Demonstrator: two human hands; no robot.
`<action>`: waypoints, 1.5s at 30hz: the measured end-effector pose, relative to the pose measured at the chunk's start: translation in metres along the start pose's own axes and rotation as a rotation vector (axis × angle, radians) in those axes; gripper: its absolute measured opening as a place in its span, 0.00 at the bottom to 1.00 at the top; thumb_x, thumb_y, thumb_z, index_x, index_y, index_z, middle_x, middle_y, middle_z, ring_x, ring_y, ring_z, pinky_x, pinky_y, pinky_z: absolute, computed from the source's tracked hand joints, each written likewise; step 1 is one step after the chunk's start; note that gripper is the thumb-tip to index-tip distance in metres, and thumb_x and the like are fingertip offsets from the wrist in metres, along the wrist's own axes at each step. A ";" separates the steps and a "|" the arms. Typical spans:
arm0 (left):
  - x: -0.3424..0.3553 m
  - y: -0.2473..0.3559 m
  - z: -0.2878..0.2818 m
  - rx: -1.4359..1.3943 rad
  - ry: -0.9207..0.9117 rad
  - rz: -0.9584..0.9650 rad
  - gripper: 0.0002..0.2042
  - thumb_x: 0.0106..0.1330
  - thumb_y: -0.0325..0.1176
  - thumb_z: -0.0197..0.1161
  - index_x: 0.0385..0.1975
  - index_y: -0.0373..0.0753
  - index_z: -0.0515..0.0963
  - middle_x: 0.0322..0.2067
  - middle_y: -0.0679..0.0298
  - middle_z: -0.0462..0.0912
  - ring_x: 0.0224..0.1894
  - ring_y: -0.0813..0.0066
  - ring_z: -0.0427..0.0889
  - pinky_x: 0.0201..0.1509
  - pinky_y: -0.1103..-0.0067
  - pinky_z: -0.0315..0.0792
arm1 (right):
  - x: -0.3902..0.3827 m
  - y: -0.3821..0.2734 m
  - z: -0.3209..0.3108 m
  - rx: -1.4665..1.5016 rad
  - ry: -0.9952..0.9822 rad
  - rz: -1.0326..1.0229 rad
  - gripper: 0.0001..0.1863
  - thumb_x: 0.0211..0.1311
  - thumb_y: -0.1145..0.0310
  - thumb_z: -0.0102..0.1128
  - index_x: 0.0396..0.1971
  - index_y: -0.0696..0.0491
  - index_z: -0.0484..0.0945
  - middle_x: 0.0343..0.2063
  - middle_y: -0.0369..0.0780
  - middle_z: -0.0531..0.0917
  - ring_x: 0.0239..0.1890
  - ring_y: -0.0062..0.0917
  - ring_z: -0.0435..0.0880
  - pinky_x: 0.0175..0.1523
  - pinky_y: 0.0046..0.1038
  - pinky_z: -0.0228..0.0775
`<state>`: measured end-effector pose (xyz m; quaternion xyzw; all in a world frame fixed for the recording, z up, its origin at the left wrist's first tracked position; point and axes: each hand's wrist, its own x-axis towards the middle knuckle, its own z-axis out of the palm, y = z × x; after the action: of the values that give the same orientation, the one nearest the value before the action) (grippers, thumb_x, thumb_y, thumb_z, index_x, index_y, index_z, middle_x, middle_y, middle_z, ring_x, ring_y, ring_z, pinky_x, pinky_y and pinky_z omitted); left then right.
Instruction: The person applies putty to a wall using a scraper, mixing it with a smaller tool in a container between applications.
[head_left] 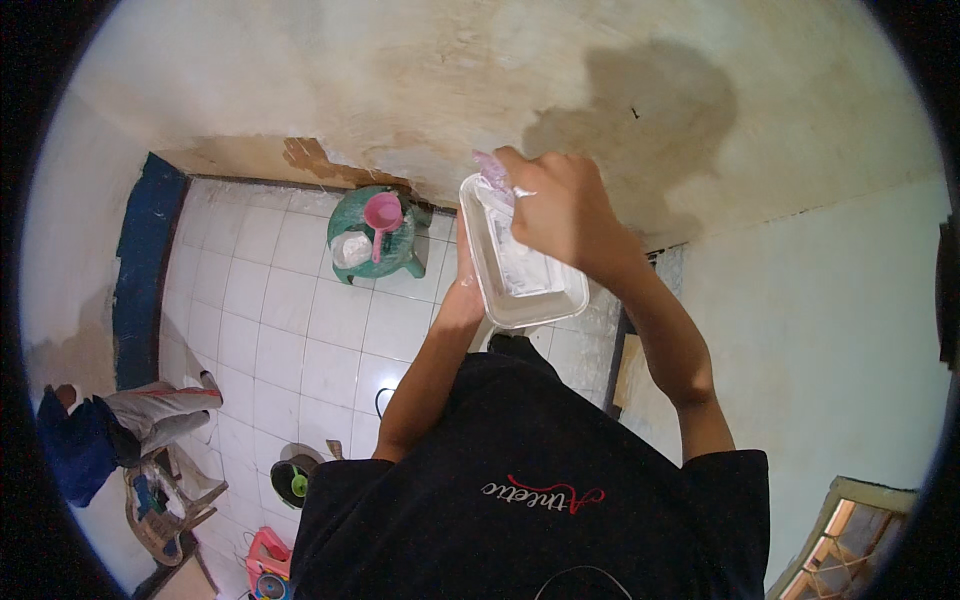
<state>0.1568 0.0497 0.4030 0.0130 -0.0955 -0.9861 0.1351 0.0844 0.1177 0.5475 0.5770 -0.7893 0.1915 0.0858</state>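
A white rectangular tray (487, 262) with a rounded rim hangs in front of my chest, with white paste (525, 268) spread over its inside. My left hand (466, 280) grips the tray along its left side; most of its fingers are hidden behind the wall of the tray. Over the tray's far right part, my right hand (565, 210) is closed around a pinkish-purple, partly see-through piece (490, 168), smeared white. Its exact kind does not show. White paste also clings to the fingers of my right hand.
A stained, patchy wall (450, 90) rises ahead. Against it stands a green stool (345, 215) bearing a pink dipper (383, 212) and a white bag (350, 249). At lower left are a dark bucket (283, 482), a pink toy-like object (266, 555), a chair (150, 520) and another person (80, 450).
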 end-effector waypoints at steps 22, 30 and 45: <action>0.011 -0.019 -0.072 -0.113 0.111 0.112 0.37 0.67 0.68 0.33 0.62 0.43 0.67 0.54 0.61 0.75 0.56 0.64 0.75 0.62 0.68 0.68 | -0.041 -0.034 0.030 0.025 0.027 0.019 0.28 0.44 0.76 0.60 0.51 0.53 0.75 0.24 0.46 0.83 0.26 0.37 0.84 0.28 0.35 0.73; 0.005 -0.023 -0.056 -0.078 0.036 0.136 0.40 0.64 0.73 0.35 0.65 0.46 0.64 0.59 0.63 0.72 0.60 0.63 0.72 0.66 0.66 0.65 | -0.046 -0.037 0.030 0.062 0.128 0.171 0.27 0.44 0.79 0.59 0.50 0.49 0.78 0.30 0.47 0.84 0.28 0.40 0.84 0.33 0.36 0.75; 0.002 -0.018 -0.053 -0.063 -0.009 0.355 0.42 0.63 0.74 0.32 0.66 0.48 0.61 0.59 0.63 0.68 0.60 0.64 0.69 0.66 0.68 0.63 | -0.075 -0.035 0.059 0.139 0.098 0.254 0.24 0.46 0.80 0.59 0.49 0.57 0.75 0.34 0.51 0.83 0.35 0.46 0.84 0.36 0.39 0.76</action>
<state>0.1526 0.0566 0.3471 -0.0130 -0.0659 -0.9493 0.3072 0.1460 0.1507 0.4736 0.4670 -0.8357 0.2830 0.0592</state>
